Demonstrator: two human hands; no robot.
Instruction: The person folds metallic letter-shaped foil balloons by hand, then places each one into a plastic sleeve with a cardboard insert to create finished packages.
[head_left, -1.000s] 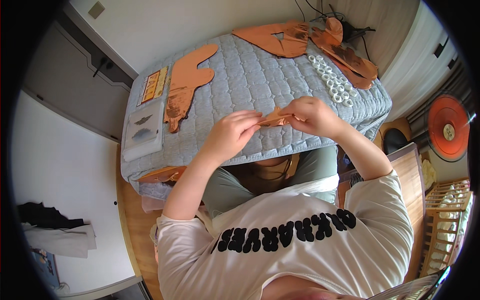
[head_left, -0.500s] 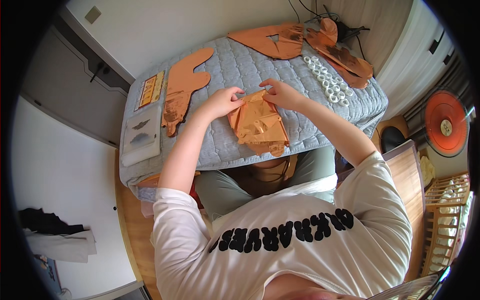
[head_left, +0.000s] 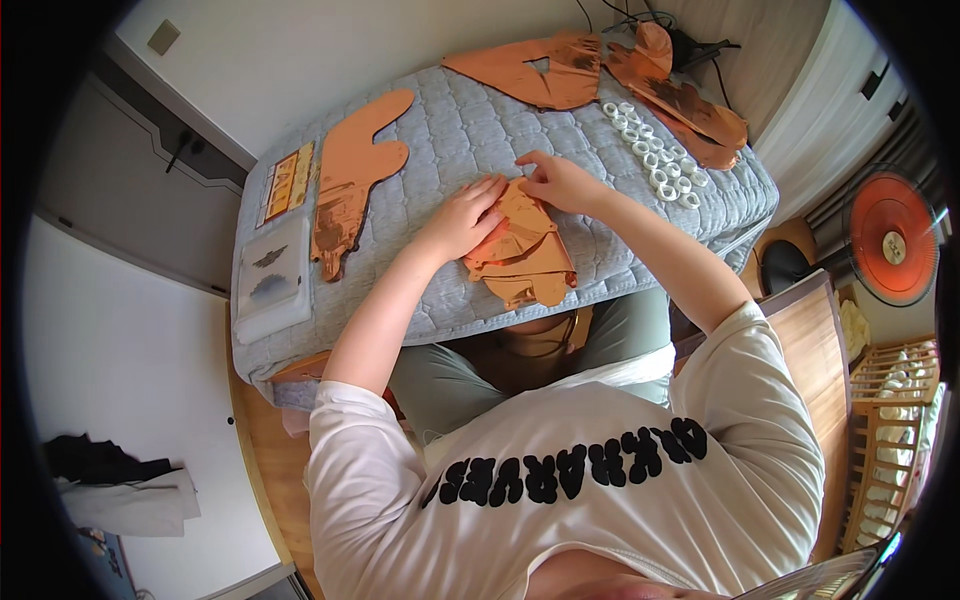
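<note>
A deflated copper-orange foil balloon, creased and folded, lies on the grey quilted mattress in front of me. My left hand rests on its upper left side, fingers stretched out over the foil. At the upper right edge, my right hand pinches the foil between thumb and fingers, its index finger raised. Left of my hands spreads another flat foil balloon with a curved outline. Farther back lie a foil balloon with a triangular opening and a crumpled, partly darkened one.
Several white rings sit in rows at the right. Along the left edge are a yellow printed pack and a clear packet with dark shapes. Black cables lie behind. An orange round fan stands at right.
My left hand has gone from holding the balloon's upper left edge to lying flat on its surface. The foil looks flatter. My right hand stays at the upper right edge.
</note>
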